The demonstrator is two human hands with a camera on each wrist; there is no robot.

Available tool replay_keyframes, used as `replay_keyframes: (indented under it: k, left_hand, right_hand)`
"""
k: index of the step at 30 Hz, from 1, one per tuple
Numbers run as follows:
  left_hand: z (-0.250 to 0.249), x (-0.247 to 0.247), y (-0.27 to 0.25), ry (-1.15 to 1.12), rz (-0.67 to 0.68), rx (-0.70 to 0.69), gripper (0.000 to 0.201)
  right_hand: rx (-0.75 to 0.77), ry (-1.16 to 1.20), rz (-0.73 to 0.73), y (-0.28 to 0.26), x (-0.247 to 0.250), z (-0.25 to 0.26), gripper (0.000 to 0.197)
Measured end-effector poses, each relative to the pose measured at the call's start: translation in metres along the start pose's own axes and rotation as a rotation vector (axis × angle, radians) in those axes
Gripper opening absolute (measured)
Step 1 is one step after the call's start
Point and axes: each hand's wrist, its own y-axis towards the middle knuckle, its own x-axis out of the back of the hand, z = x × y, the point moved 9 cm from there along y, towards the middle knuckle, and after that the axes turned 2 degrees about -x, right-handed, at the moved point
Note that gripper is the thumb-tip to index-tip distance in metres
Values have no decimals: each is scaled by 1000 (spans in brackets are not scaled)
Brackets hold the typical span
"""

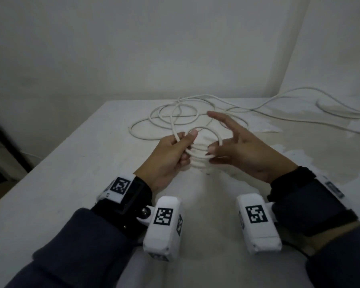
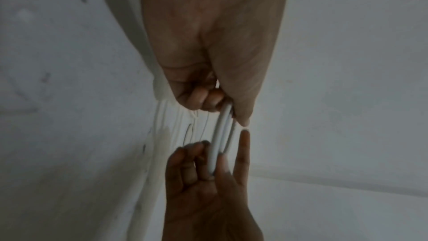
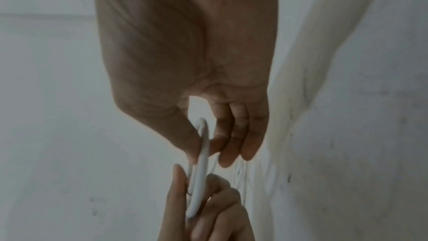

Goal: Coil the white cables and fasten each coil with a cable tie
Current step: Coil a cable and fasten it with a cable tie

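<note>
A small coil of white cable (image 1: pixel 200 151) hangs between my two hands above the white table (image 1: pixel 71 183). My left hand (image 1: pixel 182 144) grips the coil's left side, thumb on top and fingers curled beneath; the left wrist view shows that hand (image 2: pixel 215 102) closed over the coil's strands (image 2: pixel 220 135). My right hand (image 1: pixel 215 153) pinches the coil's right side between thumb and lower fingers, its index finger stretched out away from me. In the right wrist view the thumb and fingers (image 3: pixel 208 146) flank the coil (image 3: pixel 201 171). No cable tie is visible.
The uncoiled length of cable (image 1: pixel 175 119) lies in wide tangled loops on the table beyond my hands. A second white cable (image 1: pixel 330 113) runs along the table's far right by the wall. The table's left edge drops off beside dark furniture (image 1: pixel 0 142).
</note>
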Motion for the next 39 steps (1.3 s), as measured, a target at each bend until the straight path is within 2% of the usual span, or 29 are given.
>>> replay_keyframes:
  k: [4, 5, 8, 11, 13, 17, 18, 21, 23, 25, 28, 33, 37, 39]
  left_hand:
    - [3, -11, -3, -130, 106, 55, 6]
    - [3, -14, -4, -149, 128, 55, 6]
    - [2, -20, -5, -221, 154, 40, 24]
    - [1, -20, -5, -246, 161, 24, 16]
    - [2, -20, -6, -240, 167, 25, 18]
    - [10, -22, -5, -223, 184, 86, 38]
    - [12, -23, -5, -230, 179, 116, 39]
    - [16, -17, -4, -364, 97, 204, 17]
    - [14, -5, 0, -517, -21, 185, 17]
    - [11, 3, 4, -567, -96, 130, 11]
    - [1, 3, 2, -337, -109, 24, 11]
    - [-22, -18, -10, 92, 49, -141, 24]
    - [-23, -19, -11, 215, 58, -179, 29]
    - [-23, -16, -10, 188, 49, -186, 29]
  right_hand:
    - [27, 296, -190, 1, 27, 0, 52]
    - [34, 381, -212, 1, 28, 0, 48]
    - [24, 592, -222, 3, 21, -5, 34]
    - [-38, 657, -184, 4, 9, -14, 18]
    - [-73, 670, -190, 5, 6, -18, 20]
    - [-68, 690, -238, 5, 7, -19, 25]
    - [-65, 699, -249, 5, 8, -19, 25]
    - [-45, 701, -270, 6, 10, -18, 27]
    - [-30, 703, -254, 8, 8, -17, 28]
    - [-21, 717, -245, 10, 6, -16, 29]
    - [-14, 737, -261, 10, 4, -15, 31]
    - [-2, 531, -313, 8, 13, -11, 34]
    - [45, 366, -312, 4, 22, -3, 20]
    - [49, 316, -304, 2, 23, -2, 24]
